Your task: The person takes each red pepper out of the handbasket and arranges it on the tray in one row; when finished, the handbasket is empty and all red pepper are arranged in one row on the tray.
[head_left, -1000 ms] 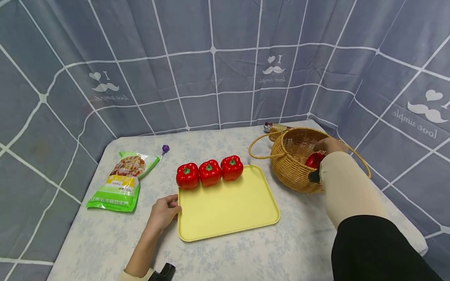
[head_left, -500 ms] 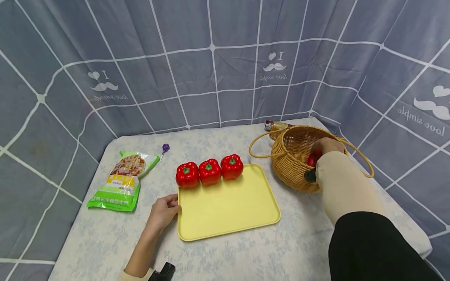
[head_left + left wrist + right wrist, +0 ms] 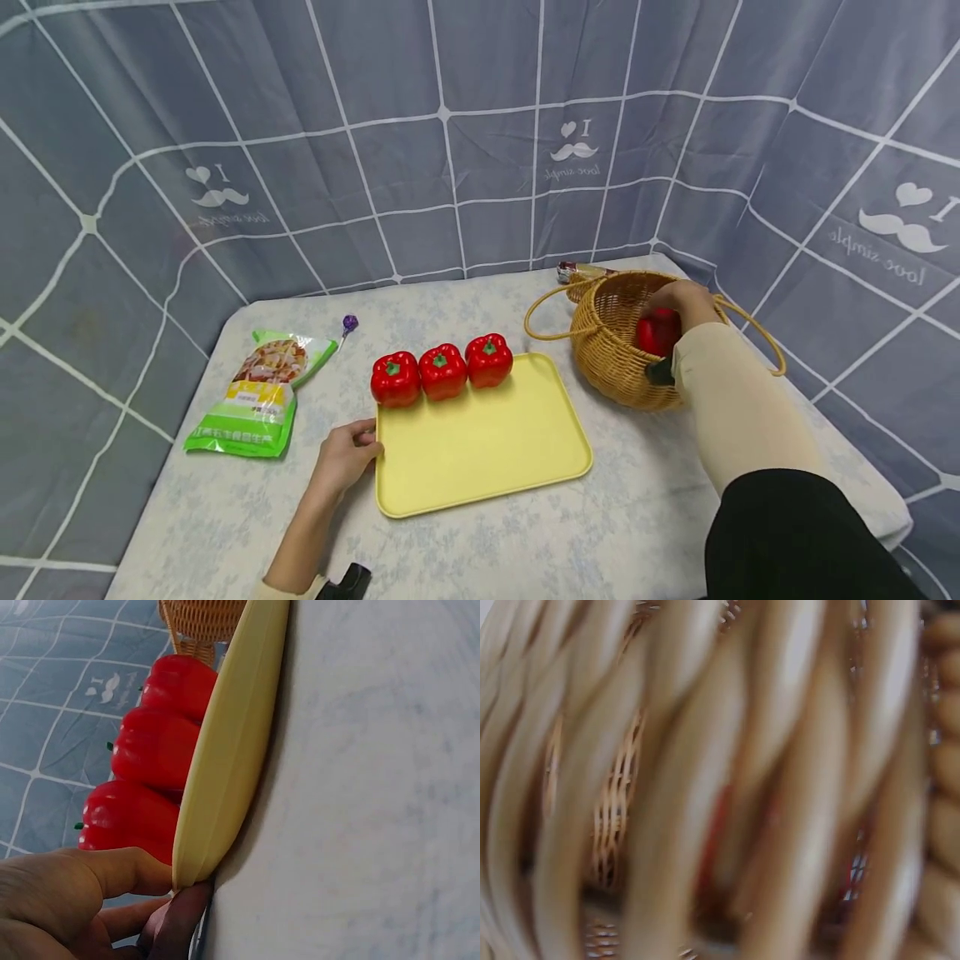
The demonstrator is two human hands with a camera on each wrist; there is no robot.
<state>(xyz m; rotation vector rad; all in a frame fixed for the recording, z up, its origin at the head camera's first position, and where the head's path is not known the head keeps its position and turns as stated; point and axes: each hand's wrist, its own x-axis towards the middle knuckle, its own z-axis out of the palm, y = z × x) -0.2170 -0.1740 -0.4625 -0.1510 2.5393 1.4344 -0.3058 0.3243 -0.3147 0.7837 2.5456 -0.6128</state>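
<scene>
My left hand (image 3: 346, 454) pinches the left edge of a yellow tray (image 3: 487, 450); in the left wrist view the thumb is at the rim and a finger under it. Three red bell peppers (image 3: 443, 372) stand in a row along the tray's far side, green stems up. Inside the round wicker basket (image 3: 626, 375), my right hand (image 3: 684, 300) grips a glossy red bell pepper (image 3: 658, 332), its fingers partly hidden behind the pepper and the wrist. The right wrist view is filled by blurred basket weave (image 3: 780, 750), with bits of red behind the gaps.
A green snack bag (image 3: 258, 396) and a purple-wrapped lollipop (image 3: 348, 324) lie on the left of the table (image 3: 525, 550). Behind the basket lies a brown and gold wrapped item (image 3: 577, 272). The basket's loop handles (image 3: 543, 321) hang out to both sides. A grey curtain (image 3: 375, 167) surrounds the table.
My right hand has shifted a little left and up inside the basket, and more of the red pepper shows. The left hand keeps its grip on the tray; the head view has shifted slightly.
</scene>
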